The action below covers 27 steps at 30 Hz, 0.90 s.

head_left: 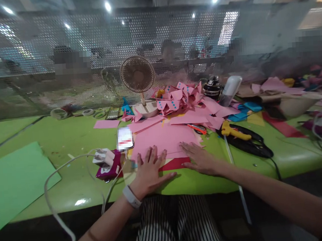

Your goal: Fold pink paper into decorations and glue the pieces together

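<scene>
Both my hands lie flat on a stack of pink paper sheets [162,136] in front of me. My left hand [150,171] has its fingers spread over the lower left of the pink paper, with its thumb pointing right. My right hand [199,159] rests on the lower right part, fingers stretched to the left. Neither hand holds anything. Under the near edge of the pink sheets a red paper piece [177,164] shows between the hands. A red utility knife [198,128] lies at the right far edge of the stack.
Folded pink paper pieces [180,97] are heaped behind the sheets, next to a small fan [138,74]. A purple box with a white plug [109,169] and cables sits left. A yellow-handled glue gun [235,130] lies right. Green card [20,183] covers the far left.
</scene>
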Each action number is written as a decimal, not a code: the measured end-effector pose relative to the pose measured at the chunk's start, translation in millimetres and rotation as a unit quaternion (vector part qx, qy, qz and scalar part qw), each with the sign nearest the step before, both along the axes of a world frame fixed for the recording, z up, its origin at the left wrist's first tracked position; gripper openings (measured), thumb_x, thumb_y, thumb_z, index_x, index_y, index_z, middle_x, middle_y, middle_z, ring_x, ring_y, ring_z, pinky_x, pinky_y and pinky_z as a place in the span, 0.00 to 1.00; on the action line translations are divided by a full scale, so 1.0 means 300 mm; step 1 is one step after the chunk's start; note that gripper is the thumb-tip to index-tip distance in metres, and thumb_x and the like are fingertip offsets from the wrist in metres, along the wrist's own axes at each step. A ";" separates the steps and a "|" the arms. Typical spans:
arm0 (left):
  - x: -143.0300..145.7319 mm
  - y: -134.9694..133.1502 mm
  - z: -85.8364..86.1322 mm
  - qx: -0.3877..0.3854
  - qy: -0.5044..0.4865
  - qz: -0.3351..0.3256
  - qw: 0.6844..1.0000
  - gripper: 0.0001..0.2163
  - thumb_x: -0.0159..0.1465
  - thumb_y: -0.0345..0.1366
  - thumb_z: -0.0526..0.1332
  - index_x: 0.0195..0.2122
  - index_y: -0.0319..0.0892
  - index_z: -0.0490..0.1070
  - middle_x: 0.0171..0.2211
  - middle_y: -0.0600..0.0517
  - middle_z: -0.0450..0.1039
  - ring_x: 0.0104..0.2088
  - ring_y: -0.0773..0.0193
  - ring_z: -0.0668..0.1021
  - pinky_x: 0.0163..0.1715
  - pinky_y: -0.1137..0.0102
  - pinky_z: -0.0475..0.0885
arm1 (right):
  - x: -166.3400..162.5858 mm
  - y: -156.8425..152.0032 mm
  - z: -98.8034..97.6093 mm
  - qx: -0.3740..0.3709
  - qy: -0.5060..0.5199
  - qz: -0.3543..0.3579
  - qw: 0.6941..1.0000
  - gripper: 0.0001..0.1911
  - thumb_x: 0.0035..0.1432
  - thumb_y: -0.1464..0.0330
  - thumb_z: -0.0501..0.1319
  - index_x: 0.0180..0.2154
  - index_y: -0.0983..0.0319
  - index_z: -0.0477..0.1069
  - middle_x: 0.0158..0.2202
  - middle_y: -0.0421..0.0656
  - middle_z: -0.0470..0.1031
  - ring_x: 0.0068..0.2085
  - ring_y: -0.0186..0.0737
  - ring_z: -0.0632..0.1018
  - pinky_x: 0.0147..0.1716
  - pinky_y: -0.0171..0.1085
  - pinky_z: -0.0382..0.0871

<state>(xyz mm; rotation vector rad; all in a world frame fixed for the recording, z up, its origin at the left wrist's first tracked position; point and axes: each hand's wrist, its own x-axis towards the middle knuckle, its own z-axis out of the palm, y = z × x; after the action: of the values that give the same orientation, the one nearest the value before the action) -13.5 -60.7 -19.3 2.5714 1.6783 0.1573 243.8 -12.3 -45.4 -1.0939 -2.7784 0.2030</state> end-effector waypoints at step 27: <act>-0.011 0.016 -0.007 0.014 0.040 -0.005 0.999 0.38 0.56 0.64 0.42 0.64 0.51 0.41 0.65 0.47 0.37 0.63 0.44 0.42 0.55 0.43 0.38 | -0.129 0.033 0.063 0.017 -0.021 0.042 0.999 0.43 0.58 0.45 0.40 0.63 0.70 0.42 0.64 0.54 0.42 0.65 0.45 0.44 0.61 0.48 0.34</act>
<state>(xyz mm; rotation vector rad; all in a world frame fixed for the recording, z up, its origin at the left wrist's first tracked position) -16.6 -55.8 -21.4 2.6398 1.7020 0.0792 205.0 -2.6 -26.5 -0.9852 -2.8572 0.1416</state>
